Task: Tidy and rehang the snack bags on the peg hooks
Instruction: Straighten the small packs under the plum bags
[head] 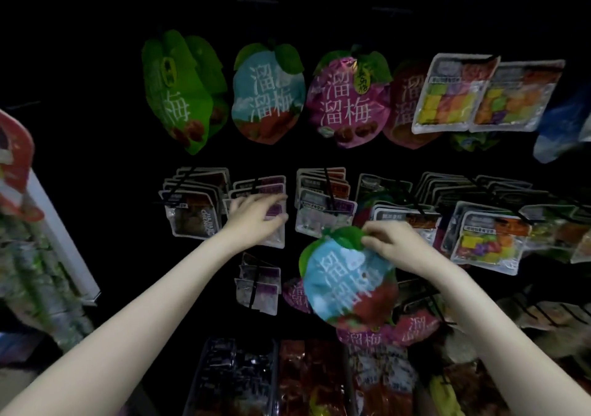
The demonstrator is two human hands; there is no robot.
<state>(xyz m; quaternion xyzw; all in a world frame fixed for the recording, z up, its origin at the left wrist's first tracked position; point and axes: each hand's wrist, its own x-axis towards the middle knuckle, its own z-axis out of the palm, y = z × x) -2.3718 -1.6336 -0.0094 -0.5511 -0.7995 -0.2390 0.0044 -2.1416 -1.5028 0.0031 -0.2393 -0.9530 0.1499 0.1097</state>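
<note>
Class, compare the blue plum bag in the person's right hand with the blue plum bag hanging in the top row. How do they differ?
The held blue bag is off any hook, pinched at its green leaf top by the right hand; the hanging blue bag is untouched. The held bag tilts; the hanging one hangs upright. Both share the blue-and-red design with white characters.

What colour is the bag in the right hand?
Mostly light blue bag, green leaf top, red bottom; head view.

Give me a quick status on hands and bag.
Right hand pinching blue plum-shaped snack bag by its top. Left hand on clear purple-labelled packets. Bag unhung.
</note>
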